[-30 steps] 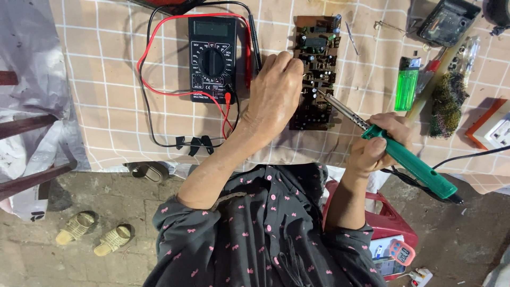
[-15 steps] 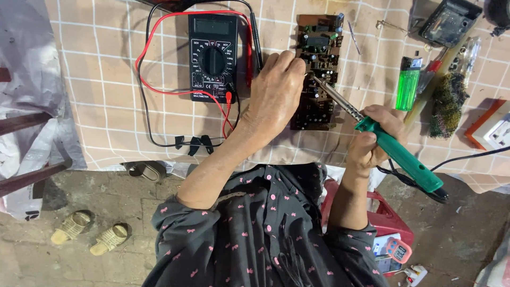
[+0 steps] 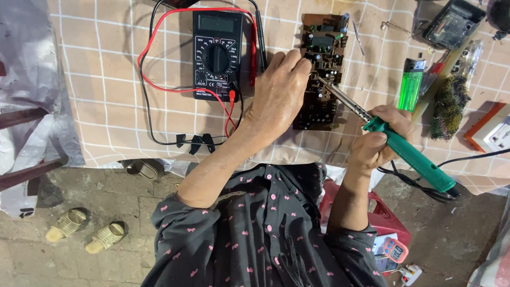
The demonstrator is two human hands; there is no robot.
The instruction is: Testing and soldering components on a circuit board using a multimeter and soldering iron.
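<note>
A brown circuit board (image 3: 322, 58) with several components lies on the checked tablecloth (image 3: 111, 106). My left hand (image 3: 279, 93) rests on the board's left edge, fingertips pinched at the spot where the iron's tip meets the board; whether they hold something thin I cannot tell. My right hand (image 3: 383, 137) grips a green-handled soldering iron (image 3: 409, 155), its metal tip touching the board just by my left fingertips.
A black multimeter (image 3: 217, 53) with red and black leads sits left of the board. A green lighter (image 3: 410, 90), screwdrivers, a wire scrub pad (image 3: 449, 106), and a white socket strip (image 3: 499, 133) lie right. Sandals (image 3: 87, 231) and a red stool (image 3: 385, 218) are on the floor.
My right hand has brought the soldering iron's tip further up the board toward my left fingertips. My left hand has barely moved.
</note>
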